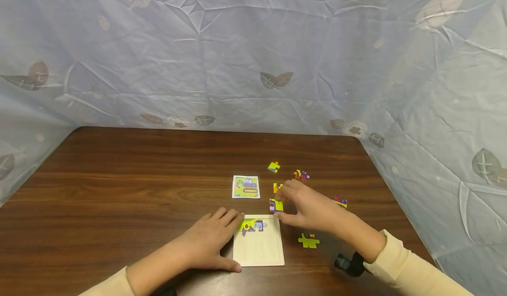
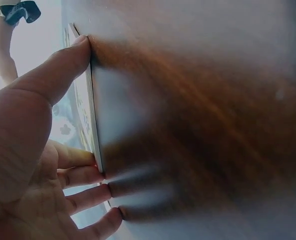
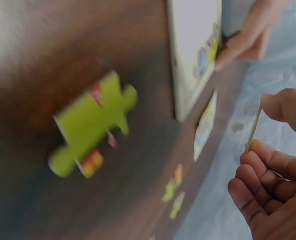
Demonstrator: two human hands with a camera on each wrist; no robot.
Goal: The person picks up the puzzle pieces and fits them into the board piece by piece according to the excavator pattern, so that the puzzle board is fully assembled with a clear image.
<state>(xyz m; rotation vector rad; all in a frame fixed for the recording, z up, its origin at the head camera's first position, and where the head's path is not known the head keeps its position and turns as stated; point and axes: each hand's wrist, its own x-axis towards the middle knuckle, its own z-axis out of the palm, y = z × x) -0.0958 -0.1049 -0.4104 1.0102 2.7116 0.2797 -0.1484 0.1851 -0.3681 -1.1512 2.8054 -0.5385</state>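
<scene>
My right hand (image 1: 313, 205) pinches a jigsaw piece (image 1: 276, 205), green, purple and pale lilac, between thumb and fingertips just past the board's top right corner. The right wrist view shows that piece edge-on, lifted off the table. My left hand (image 1: 210, 241) rests with spread fingers along the left edge of a pale puzzle board (image 1: 261, 252), its thumb near the lower left corner. Joined pieces (image 1: 251, 226) with green, yellow and purple print lie at the board's upper left; the fingertips partly hide them.
Beyond the board lies a picture card (image 1: 245, 186) of a digger. Loose pieces lie around the right hand: a green one (image 1: 309, 242), a striped one (image 1: 340, 202), an orange-yellow one (image 1: 277, 187), a green-blue one (image 1: 273, 167) and a purple-red one (image 1: 301, 175). Patterned cloth (image 1: 237, 67) surrounds the table.
</scene>
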